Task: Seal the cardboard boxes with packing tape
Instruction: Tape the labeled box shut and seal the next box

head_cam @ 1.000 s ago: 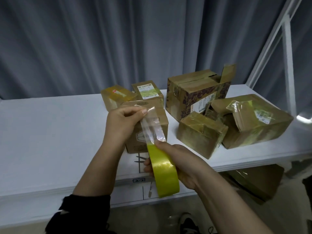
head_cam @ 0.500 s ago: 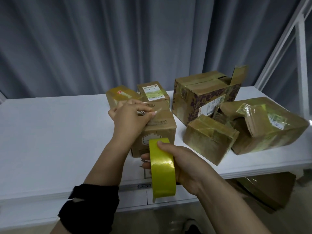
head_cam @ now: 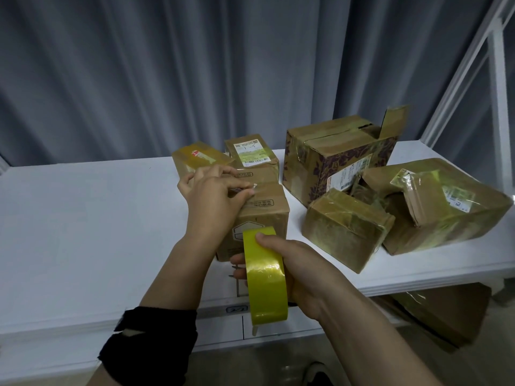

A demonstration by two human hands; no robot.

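Right hand (head_cam: 303, 271) grips tape roll (head_cam: 264, 277) over near tabletop (head_cam: 97, 218) edge, fingertips partly hidden behind roll. Left hand (head_cam: 214, 199) pinches tape end (head_cam: 254, 186) on small box (head_cam: 267, 213) top, mid-tabletop; clear strip barely discernible. Taped boxes (head_cam: 342, 227) crowd far right corner.

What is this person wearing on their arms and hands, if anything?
Very little. The left hand and right hand are bare: no gloves, rings or watch show. A black sleeve with a small pale gap covers the left arm near the elbow. The right forearm is uncovered as far as the picture reaches.
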